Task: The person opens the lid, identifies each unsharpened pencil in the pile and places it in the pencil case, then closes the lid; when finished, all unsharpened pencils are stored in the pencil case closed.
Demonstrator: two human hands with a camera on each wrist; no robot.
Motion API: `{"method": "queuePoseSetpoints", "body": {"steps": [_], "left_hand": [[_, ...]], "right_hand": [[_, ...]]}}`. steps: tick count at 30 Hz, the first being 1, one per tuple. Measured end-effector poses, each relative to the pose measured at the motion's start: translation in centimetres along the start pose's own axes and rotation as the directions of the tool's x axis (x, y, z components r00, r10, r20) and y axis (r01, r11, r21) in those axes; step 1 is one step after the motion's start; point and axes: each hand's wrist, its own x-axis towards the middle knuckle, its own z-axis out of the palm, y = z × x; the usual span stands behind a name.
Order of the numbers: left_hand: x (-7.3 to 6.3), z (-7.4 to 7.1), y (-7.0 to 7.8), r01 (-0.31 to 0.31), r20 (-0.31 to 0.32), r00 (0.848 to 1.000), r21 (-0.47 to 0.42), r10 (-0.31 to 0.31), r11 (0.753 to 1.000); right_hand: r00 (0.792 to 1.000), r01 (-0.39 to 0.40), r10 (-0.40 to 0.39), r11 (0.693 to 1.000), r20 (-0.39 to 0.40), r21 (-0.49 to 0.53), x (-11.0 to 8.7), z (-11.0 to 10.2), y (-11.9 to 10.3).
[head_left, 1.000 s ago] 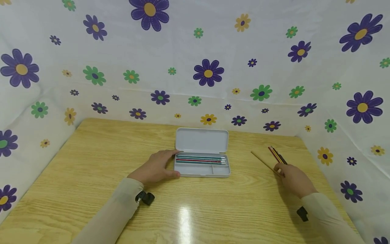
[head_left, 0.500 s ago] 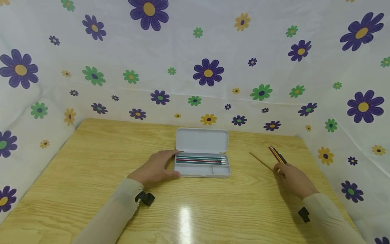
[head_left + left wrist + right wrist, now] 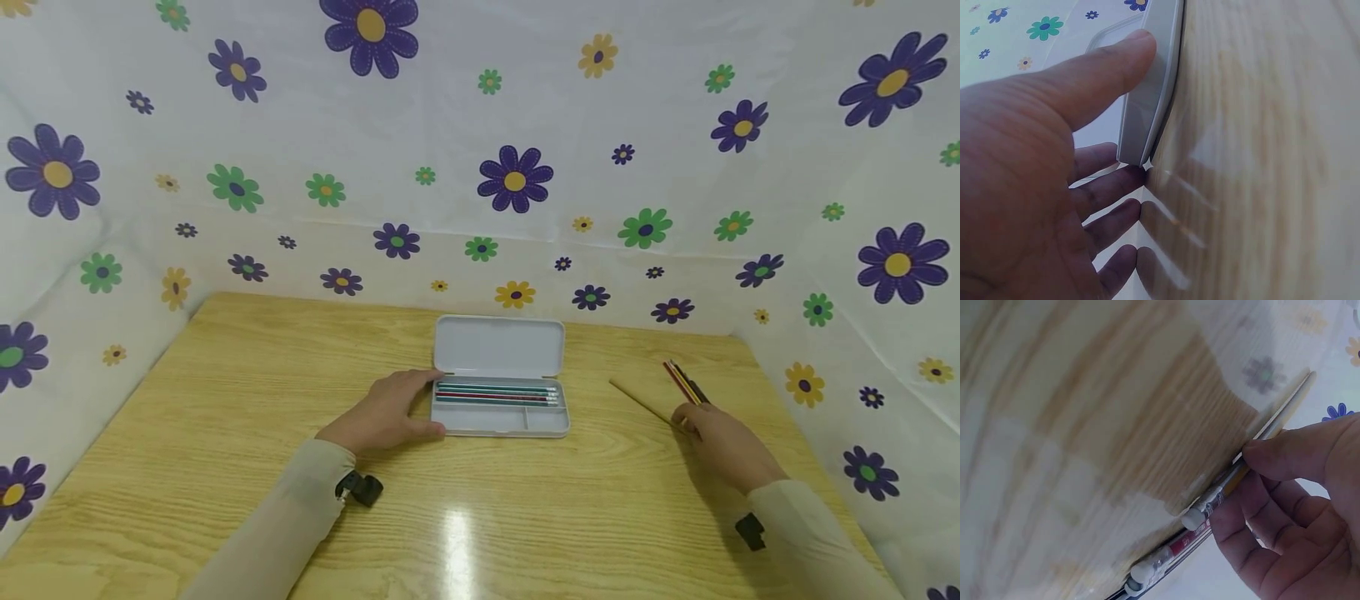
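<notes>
My left hand (image 3: pixel 386 412) rests at the left end of an open, light grey pencil case (image 3: pixel 472 421), fingers fairly straight. In the left wrist view the thumb (image 3: pixel 1104 75) lies against the case's side wall and the other fingertips are at its end, low over the table. Several green and red pencils (image 3: pixel 495 393) lie side by side in the case's rear compartment. Over on the right, my right hand (image 3: pixel 723 446) pinches a tan pencil (image 3: pixel 641 401) near its eraser end. Beside those fingers lie red, yellow and dark pencils (image 3: pixel 681 383), their white erasers (image 3: pixel 1144 572) visible in the right wrist view.
The wooden table (image 3: pixel 525 517) meets a white cloth (image 3: pixel 420 108) with printed flowers at the back and both sides. The case's lid (image 3: pixel 498 344) is folded back toward the rear cloth. Two small front compartments of the case hold nothing.
The tan pencil's far end has swung slightly to the left and toward me in my right hand. My left hand and the case have kept their places.
</notes>
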Motion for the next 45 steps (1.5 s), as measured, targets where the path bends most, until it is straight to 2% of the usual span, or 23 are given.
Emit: {"method": "queuePoseSetpoints", "body": {"steps": [9,12,22,31,38,45], "left_hand": [[0.0,-0.1,0.2,0.004,0.005,1.0,-0.002,-0.004,1.0],[0.0,-0.1,0.2,-0.002,0.003,1.0,0.002,0.002,1.0],[0.0,-0.2,0.5,-0.013,0.001,1.0,0.0,0.013,1.0],[0.2,-0.1,0.4,0.004,0.007,1.0,0.009,-0.004,1.0],[0.2,0.1,0.1,0.008,0.002,1.0,-0.001,-0.008,1.0],[0.2,0.1,0.1,0.002,-0.005,1.0,-0.001,-0.002,1.0]], "right_hand": [[0.998,0.037,-0.036,0.999,-0.043,0.018,0.5,-0.3,-1.6],[0.995,0.064,-0.063,0.998,-0.079,0.006,1.0,-0.4,-2.4],[0.959,0.205,-0.202,0.979,-0.198,-0.006,3.5,0.0,-7.4],[0.929,0.327,-0.326,0.945,-0.173,-0.027,6.5,0.9,-11.9],[0.938,0.331,-0.332,0.943,-0.097,-0.027,8.6,1.5,-14.3],[0.94,0.335,-0.337,0.941,-0.049,-0.048,10.1,2.0,-15.0]]}}
